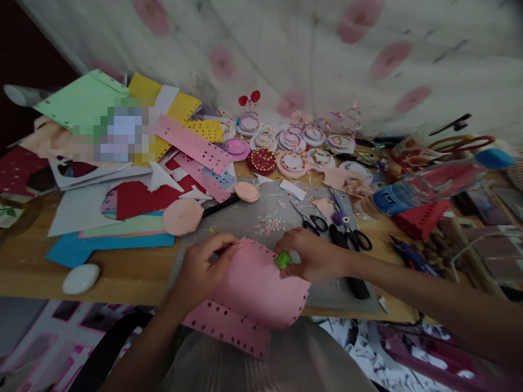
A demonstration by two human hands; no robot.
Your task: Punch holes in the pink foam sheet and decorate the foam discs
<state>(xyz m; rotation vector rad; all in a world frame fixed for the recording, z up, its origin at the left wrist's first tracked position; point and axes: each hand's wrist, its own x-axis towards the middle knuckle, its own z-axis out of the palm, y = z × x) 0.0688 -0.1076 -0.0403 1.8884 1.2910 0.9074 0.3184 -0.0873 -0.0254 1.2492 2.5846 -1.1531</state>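
A pink foam sheet (253, 288) with punched holes along its edges lies over the table's front edge and my lap. My left hand (202, 267) pinches the sheet's upper left edge, fingers closed on it. My right hand (310, 255) is closed round a small green punch (283, 259) set on the sheet's upper right edge. Tiny punched dots (270, 223) lie scattered on the grey cutting mat (261, 209) just beyond the sheet.
Scissors (314, 220) and a second pair (353, 237) lie right of the mat. Round decorated discs (292, 147) crowd the back. Coloured sheets (134, 141) pile at left, a white oval object (80, 278) near the front edge, a plastic bottle (433, 182) at right.
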